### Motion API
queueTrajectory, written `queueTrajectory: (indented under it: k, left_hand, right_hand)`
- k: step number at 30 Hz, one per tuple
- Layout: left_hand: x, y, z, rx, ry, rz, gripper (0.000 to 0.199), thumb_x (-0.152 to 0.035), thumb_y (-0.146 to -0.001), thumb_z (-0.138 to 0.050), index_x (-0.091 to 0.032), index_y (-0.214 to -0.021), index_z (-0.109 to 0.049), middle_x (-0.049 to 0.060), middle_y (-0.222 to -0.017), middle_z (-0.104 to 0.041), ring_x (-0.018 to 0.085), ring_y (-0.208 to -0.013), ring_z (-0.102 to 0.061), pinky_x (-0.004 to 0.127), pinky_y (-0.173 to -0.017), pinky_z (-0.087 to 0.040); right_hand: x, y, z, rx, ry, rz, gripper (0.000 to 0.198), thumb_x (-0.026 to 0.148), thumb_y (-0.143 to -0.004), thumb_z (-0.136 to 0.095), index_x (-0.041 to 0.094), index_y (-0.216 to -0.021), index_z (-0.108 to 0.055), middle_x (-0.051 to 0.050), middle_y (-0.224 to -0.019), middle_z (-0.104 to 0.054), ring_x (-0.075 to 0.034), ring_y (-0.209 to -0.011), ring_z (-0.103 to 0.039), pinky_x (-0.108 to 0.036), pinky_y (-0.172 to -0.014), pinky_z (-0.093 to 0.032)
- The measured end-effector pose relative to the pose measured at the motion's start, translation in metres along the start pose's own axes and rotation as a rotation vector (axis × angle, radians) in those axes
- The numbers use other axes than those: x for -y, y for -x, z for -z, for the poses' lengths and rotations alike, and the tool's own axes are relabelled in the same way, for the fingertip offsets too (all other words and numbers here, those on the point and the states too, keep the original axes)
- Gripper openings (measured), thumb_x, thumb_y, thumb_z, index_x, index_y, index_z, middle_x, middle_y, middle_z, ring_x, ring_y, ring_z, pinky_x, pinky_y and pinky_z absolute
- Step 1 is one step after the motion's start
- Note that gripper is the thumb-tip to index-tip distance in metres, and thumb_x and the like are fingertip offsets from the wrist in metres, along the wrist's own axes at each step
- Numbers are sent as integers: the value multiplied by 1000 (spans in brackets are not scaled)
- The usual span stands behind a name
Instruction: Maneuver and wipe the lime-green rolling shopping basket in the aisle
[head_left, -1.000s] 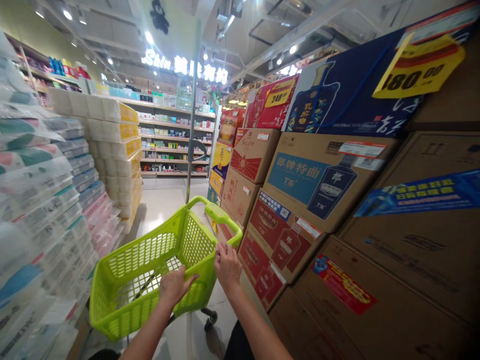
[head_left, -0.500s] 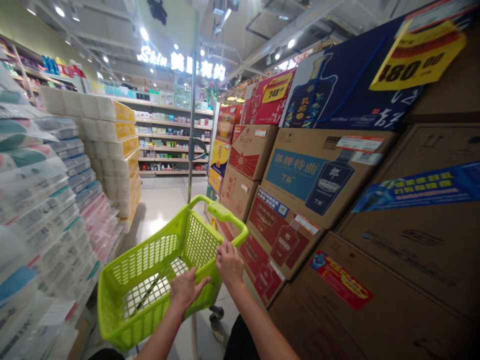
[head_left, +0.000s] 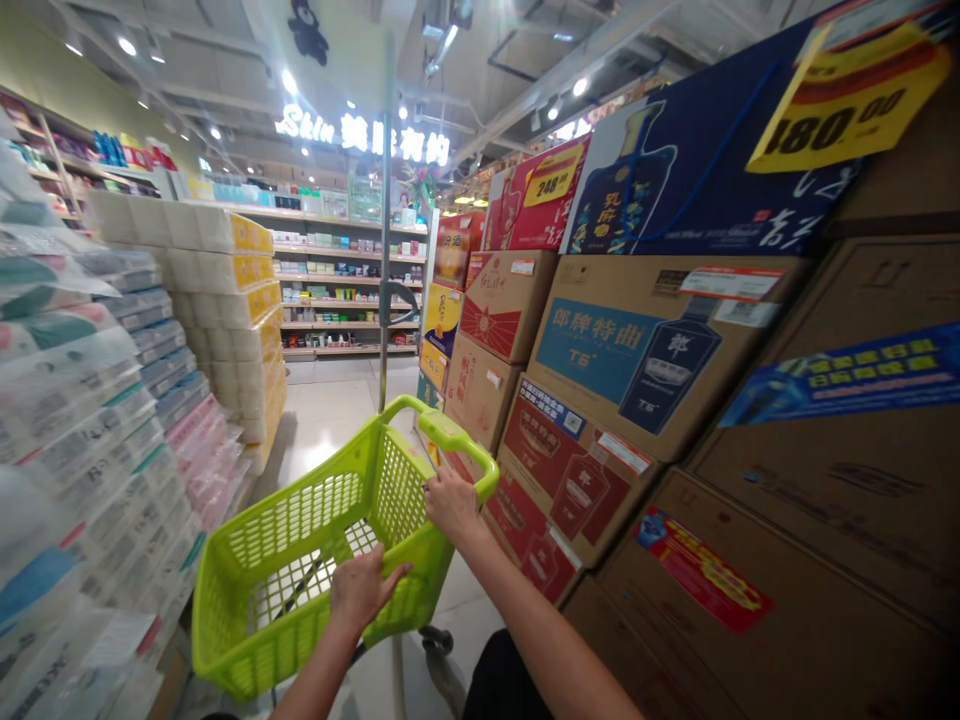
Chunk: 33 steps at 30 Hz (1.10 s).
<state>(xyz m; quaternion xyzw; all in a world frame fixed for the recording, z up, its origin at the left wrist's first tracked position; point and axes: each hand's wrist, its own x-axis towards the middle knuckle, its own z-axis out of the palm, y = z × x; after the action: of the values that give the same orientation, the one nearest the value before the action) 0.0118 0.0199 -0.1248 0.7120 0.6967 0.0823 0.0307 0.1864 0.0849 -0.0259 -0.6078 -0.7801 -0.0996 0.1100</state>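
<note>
A lime-green shopping cart (head_left: 300,622) with perforated basket walls stands tilted across the view in front of me. My left hand (head_left: 361,588) is closed over its near rim, thumb pointing right along the outside. Farther along the same rim, close to the raised handle (head_left: 448,432), my right hand (head_left: 453,506) is closed on the edge, its fingertips partly hidden inside. Only the slotted floor and a dark strip show inside the basket. Below it are a dark caster (head_left: 437,637) and a pale leg.
Stacked liquor cartons (head_left: 600,330) with price tags rise close on my right. Paper packs (head_left: 97,400) and a pile of tissue rolls (head_left: 225,290) line the left. A grey pole (head_left: 385,230) stands beyond the cart. Shelves of small goods (head_left: 345,270) cross the aisle's far end.
The cartons on the right have slid outward and look slightly nearer. My right hand has shifted a little up and left along the rim. Both hands stay on the cart.
</note>
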Motion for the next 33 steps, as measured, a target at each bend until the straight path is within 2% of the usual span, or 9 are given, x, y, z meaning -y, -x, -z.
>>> queueTrajectory:
  k: [3, 8, 11, 16, 22, 25, 29, 33]
  left_hand:
    - [5, 3, -1, -21, -28, 4, 62, -71, -87, -28, -23, -102, -63, 11, -82, -72, 28, -80, -69, 33, -67, -43]
    - [11, 10, 0, -17, -33, 12, 56, -66, -89, -30, -22, -102, -63, 12, -82, -73, 28, -79, -70, 32, -66, -44]
    - [14, 14, 1, -11, -22, 11, 55, -66, -88, -32, -22, -101, -63, 12, -82, -73, 29, -79, -70, 32, -66, -43]
    - [17, 15, 1, -14, -2, 22, 51, -63, -88, -36, -22, -98, -63, 11, -83, -73, 28, -79, -70, 31, -66, -43]
    - [20, 15, 0, -30, -7, 2, 52, -63, -89, -33, -22, -99, -64, 12, -81, -73, 29, -78, -70, 32, -64, -44]
    - [21, 16, -1, -34, 6, -3, 51, -63, -89, -35, -22, -99, -64, 12, -81, -73, 29, -79, -70, 32, -64, -44]
    - [22, 16, -2, -24, 16, -7, 48, -62, -89, -37, -23, -99, -63, 10, -82, -73, 28, -78, -70, 32, -64, -44]
    - [23, 17, -5, -43, 11, -10, 50, -61, -89, -35, -22, -100, -64, 11, -82, -74, 28, -78, -70, 32, -65, -45]
  right_hand:
    - [-2, 3, 1, -34, 14, 18, 30, 30, -94, -41, 19, -96, -69, -11, -106, -63, -22, -97, -59, -28, -70, -48]
    - [7, -3, -3, 126, 40, -51, 29, 25, -92, -44, 16, -95, -71, -16, -107, -63, -24, -93, -62, -30, -71, -49]
    - [17, -15, -9, 180, 40, -39, 30, 18, -91, -41, 15, -98, -71, -17, -105, -63, -23, -94, -62, -30, -73, -49]
    - [21, -24, -15, 153, 28, -22, 33, 21, -95, -36, 17, -103, -68, -15, -109, -62, -23, -98, -62, -30, -74, -50]
    - [6, -22, -11, 246, 21, 6, 26, 32, -94, -45, 21, -103, -67, -11, -108, -63, -23, -93, -64, -33, -76, -48]
    - [6, -29, -13, 211, 25, 6, 29, 31, -97, -39, 22, -106, -65, -11, -111, -61, -22, -98, -61, -29, -75, -47]
    - [9, -39, -19, 152, 22, -81, 30, 32, -99, -36, 22, -110, -62, -10, -114, -58, -20, -101, -58, -27, -74, -46]
    - [3, -33, -20, 200, 12, 22, 30, 34, -99, -35, 22, -110, -61, -10, -113, -58, -23, -99, -59, -31, -75, -47]
